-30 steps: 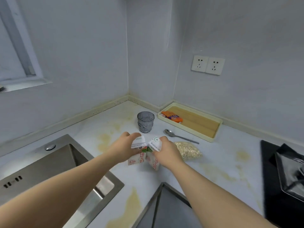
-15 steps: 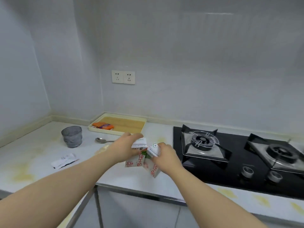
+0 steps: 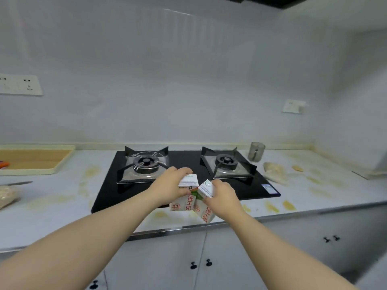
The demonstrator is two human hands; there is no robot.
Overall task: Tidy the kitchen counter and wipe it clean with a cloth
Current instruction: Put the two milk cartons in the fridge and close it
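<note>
**A:** What have you got there?

**B:** 2 small milk cartons, 1 per hand. My left hand (image 3: 167, 185) is curled over the top of the upright milk carton (image 3: 185, 200). My right hand (image 3: 223, 198) wraps the top of the tilted milk carton (image 3: 206, 212). Both grips are closed firmly round the boxes.

**A:** Where are they?

**B:** In the air over the front edge of the counter (image 3: 52, 216), side by side and seemingly touching. The gas hob (image 3: 109, 193) lies just beyond them at 12 o'clock.

**A:** Why hold them by the tops?

**B:** I judge it leaves the bottoms free for setting down. Lifting both also clears the yellow-stained surface for the cloth.

**A:** Where could they go?

**B:** Perhaps the cream tray (image 3: 31, 172) at 10 o'clock. A grey cup (image 3: 256, 152) and a bag of flakes (image 3: 274, 173) sit at 2 o'clock, so that side needs tidying too.
</note>
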